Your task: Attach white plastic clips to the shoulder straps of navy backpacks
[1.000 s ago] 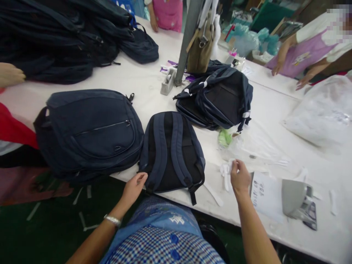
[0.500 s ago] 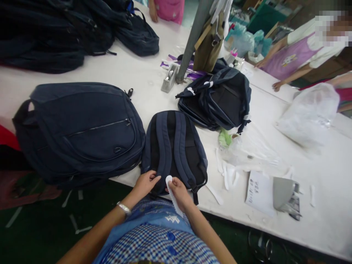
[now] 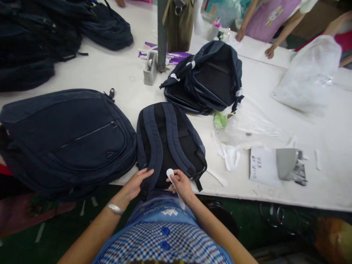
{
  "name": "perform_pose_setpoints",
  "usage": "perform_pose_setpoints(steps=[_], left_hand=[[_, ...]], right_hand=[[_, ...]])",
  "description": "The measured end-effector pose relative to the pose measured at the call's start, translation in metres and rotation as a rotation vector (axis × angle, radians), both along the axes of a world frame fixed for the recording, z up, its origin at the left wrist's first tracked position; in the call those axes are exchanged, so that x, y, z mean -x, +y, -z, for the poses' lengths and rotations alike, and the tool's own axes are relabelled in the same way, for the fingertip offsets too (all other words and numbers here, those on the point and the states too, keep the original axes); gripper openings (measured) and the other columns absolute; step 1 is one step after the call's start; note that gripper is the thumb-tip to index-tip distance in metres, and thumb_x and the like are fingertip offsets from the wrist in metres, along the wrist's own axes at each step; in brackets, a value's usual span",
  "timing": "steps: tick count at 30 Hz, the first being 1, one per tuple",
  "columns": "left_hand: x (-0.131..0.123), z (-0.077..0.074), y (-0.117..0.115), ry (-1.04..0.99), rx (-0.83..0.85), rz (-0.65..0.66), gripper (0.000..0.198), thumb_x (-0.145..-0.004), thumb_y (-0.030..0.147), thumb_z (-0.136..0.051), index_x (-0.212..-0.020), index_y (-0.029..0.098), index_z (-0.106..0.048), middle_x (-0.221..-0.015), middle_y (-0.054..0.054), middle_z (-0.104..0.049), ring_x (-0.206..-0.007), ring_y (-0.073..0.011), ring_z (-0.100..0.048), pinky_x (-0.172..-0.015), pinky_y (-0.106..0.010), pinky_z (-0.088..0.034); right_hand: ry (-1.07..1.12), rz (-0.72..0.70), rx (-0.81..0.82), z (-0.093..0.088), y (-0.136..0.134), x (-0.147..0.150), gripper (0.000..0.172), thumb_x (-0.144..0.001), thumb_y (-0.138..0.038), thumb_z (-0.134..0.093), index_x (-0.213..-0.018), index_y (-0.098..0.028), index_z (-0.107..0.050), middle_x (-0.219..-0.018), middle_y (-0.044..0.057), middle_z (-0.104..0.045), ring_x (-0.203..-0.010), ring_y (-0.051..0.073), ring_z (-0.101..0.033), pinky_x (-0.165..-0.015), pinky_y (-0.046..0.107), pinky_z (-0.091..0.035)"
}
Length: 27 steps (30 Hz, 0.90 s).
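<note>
The small navy backpack [image 3: 170,141] lies straps-up at the near edge of the white surface [image 3: 123,79], its bottom end hanging slightly over that edge toward the person, which puts the lower strap ends within easy reach. The left hand [image 3: 136,181] rests flat and released on the bag's near left corner, fingers spread on the fabric, apparently to steady it. The right hand [image 3: 180,183] pinches a white strip [image 3: 170,174] between thumb and fingertips, held just over the bag's bottom edge beside the strap buckle [image 3: 195,176]. More white strips [image 3: 230,156] lie loose to the right along the near edge, next to a printed sheet [image 3: 261,167], handy for the right hand. A larger navy backpack [image 3: 68,137] lies front-up at the left, touching the small one. Another backpack [image 3: 205,79] sits toward the middle, near a tape dispenser [image 3: 150,68]
</note>
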<state>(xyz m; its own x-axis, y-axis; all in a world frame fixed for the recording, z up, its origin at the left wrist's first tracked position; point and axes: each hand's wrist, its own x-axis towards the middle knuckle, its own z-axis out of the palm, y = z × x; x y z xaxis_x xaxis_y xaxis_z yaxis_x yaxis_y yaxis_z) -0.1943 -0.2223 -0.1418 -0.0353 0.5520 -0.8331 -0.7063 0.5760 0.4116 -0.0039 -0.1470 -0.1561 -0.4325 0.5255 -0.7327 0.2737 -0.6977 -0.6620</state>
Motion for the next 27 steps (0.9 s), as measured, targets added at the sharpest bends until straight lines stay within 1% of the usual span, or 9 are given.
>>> perform_pose_setpoints(steps=[2,6,10,12,15,17,22,24,27], left_hand=[[0.013,0.001,-0.004,-0.008,0.056,-0.009,0.028,-0.072,0.027,-0.075,-0.097,0.015,-0.069,-0.093,-0.008,-0.074,-0.081,-0.0162,-0.068,-0.071,-0.021,-0.054],[0.036,-0.003,-0.007,-0.027,0.136,-0.038,0.013,-0.078,0.017,-0.068,-0.09,0.012,-0.069,-0.081,-0.007,-0.07,-0.059,-0.0109,-0.064,-0.052,-0.017,-0.053],[0.045,-0.014,-0.003,-0.179,0.189,-0.163,0.012,-0.085,0.01,-0.056,-0.092,0.008,-0.066,-0.079,-0.007,-0.065,-0.055,-0.0079,-0.061,-0.048,-0.015,-0.054],[0.044,-0.017,-0.002,-0.198,0.197,-0.185,0.013,-0.086,0.009,-0.054,-0.094,0.008,-0.065,-0.081,-0.008,-0.065,-0.056,-0.0077,-0.062,-0.048,-0.014,-0.054],[0.042,-0.02,0.0,-0.16,0.207,-0.14,0.015,-0.086,0.011,-0.056,-0.097,0.009,-0.065,-0.078,-0.007,-0.065,-0.057,-0.0095,-0.063,-0.049,-0.016,-0.056],[0.041,-0.02,0.002,-0.168,0.223,-0.12,0.015,-0.087,0.012,-0.055,-0.097,0.007,-0.065,-0.074,-0.006,-0.064,-0.057,-0.0103,-0.064,-0.05,-0.016,-0.057],[0.043,-0.021,0.004,-0.098,0.228,-0.084,0.012,-0.086,0.012,-0.055,-0.09,0.008,-0.065,-0.07,-0.005,-0.065,-0.054,-0.0091,-0.064,-0.051,-0.014,-0.056],[0.043,-0.023,0.004,0.018,0.192,-0.016,0.01,-0.082,0.013,-0.062,-0.09,0.01,-0.066,-0.072,-0.005,-0.068,-0.055,-0.0096,-0.065,-0.054,-0.015,-0.056],[0.037,-0.029,0.003,0.141,0.089,0.131,0.023,-0.077,0.022,-0.07,-0.098,0.013,-0.067,-0.083,-0.007,-0.072,-0.066,-0.0127,-0.067,-0.061,-0.018,-0.055]], right_hand=[[-0.022,-0.026,-0.057,0.005,0.0,-0.005,0.037,-0.078,-0.05,-0.059,-0.096,-0.019,-0.051,-0.076,0.001,-0.068,-0.04,0.008,-0.051,-0.034,0.018,-0.034],[0.055,-0.061,-0.092,0.009,-0.005,-0.002,0.029,-0.08,-0.043,-0.059,-0.091,-0.017,-0.055,-0.077,0.002,-0.068,-0.048,0.008,-0.055,-0.042,0.017,-0.042],[0.051,-0.011,0.012,0.01,-0.004,0.008,0.029,-0.081,-0.045,-0.06,-0.084,-0.016,-0.056,-0.075,0.003,-0.069,-0.049,0.009,-0.059,-0.041,0.017,-0.044],[0.04,-0.072,0.074,0.01,-0.004,0.012,0.028,-0.081,-0.044,-0.06,-0.084,-0.017,-0.056,-0.07,0.002,-0.069,-0.043,0.008,-0.057,-0.036,0.016,-0.041],[0.067,-0.273,0.142,0.011,-0.007,0.023,0.021,-0.082,-0.037,-0.062,-0.078,-0.017,-0.059,-0.061,0.0,-0.067,-0.037,0.007,-0.053,-0.034,0.016,-0.04],[0.095,-0.346,0.155,0.011,-0.009,0.032,0.017,-0.082,-0.031,-0.062,-0.073,-0.017,-0.06,-0.054,-0.002,-0.064,-0.036,0.007,-0.052,-0.035,0.015,-0.041],[0.129,-0.263,0.143,0.003,-0.009,0.049,0.009,-0.079,-0.024,-0.063,-0.078,-0.016,-0.065,-0.063,0.0,-0.067,-0.04,0.007,-0.056,-0.038,0.016,-0.044],[0.13,-0.289,0.133,0.001,-0.007,0.054,0.01,-0.076,-0.025,-0.067,-0.076,-0.015,-0.066,-0.068,0.002,-0.07,-0.041,0.008,-0.057,-0.036,0.017,-0.043],[0.083,-0.299,0.071,0.003,-0.003,0.064,0.012,-0.076,-0.026,-0.066,-0.069,-0.016,-0.066,-0.066,0.002,-0.069,-0.039,0.008,-0.054,-0.034,0.017,-0.039]])
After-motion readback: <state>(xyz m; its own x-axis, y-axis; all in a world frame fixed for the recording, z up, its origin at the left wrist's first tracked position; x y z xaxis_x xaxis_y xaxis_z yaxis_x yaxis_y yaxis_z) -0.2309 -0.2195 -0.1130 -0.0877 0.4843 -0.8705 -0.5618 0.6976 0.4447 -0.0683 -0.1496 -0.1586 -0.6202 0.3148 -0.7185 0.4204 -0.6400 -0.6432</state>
